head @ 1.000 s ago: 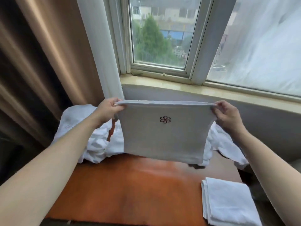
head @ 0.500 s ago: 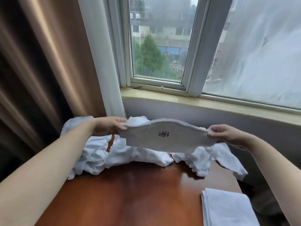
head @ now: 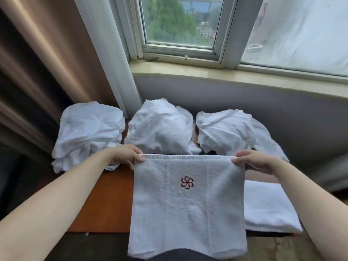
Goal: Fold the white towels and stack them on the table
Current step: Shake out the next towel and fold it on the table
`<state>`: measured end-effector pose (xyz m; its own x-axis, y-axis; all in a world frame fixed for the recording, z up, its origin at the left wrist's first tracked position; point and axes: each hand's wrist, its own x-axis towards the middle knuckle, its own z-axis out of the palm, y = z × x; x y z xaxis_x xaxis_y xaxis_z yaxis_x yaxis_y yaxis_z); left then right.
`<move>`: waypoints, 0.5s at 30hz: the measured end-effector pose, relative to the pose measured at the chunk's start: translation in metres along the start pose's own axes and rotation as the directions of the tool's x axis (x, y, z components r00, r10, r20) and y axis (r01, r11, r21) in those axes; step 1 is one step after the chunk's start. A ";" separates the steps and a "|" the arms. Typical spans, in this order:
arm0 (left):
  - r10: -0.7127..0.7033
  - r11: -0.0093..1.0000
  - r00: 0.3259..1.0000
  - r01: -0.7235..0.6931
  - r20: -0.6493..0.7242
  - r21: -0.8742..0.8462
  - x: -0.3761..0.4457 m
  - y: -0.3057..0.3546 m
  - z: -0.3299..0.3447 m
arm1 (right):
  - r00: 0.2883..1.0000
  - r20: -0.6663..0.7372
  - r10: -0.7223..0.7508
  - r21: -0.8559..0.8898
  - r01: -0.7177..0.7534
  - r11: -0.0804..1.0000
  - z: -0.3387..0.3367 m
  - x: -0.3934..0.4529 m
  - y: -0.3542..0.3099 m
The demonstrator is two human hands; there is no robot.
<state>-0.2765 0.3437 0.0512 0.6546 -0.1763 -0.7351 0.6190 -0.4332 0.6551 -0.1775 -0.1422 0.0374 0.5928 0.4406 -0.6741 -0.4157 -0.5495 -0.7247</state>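
A white towel (head: 188, 208) with a red pinwheel emblem hangs flat in front of me, its lower edge past the table's near edge. My left hand (head: 126, 156) pinches its top left corner and my right hand (head: 252, 161) pinches its top right corner. A folded white towel (head: 267, 208) lies on the brown table (head: 105, 200) at the right, partly hidden by the held towel. Several crumpled white towels (head: 160, 129) are heaped along the table's far side.
A grey wall and stone window sill (head: 235, 78) rise just behind the heaps. A brown curtain (head: 47, 63) hangs at the left. The window (head: 180, 25) is shut.
The towel went from bunched and level over the heaps to hanging straight down, nearer to me. Both hands came toward me, still on its corners. The camera tilted down.
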 end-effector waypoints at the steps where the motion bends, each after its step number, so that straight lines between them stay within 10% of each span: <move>1: -0.014 1.000 0.999 0.015 -0.046 0.017 0.012 -0.009 0.009 | 1.000 -0.005 0.028 -0.017 -0.028 0.999 0.005 0.010 0.007; 15: 0.071 0.937 0.780 0.162 -0.622 0.310 0.087 -0.044 0.057 | 0.939 -0.336 0.074 -0.438 -0.225 0.871 0.039 0.101 0.017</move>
<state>-0.2719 0.2971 -0.0513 0.8242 0.3819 -0.4181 0.5516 -0.7084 0.4403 -0.1515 -0.0797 -0.0487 0.7575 0.1350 -0.6388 -0.1933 -0.8881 -0.4169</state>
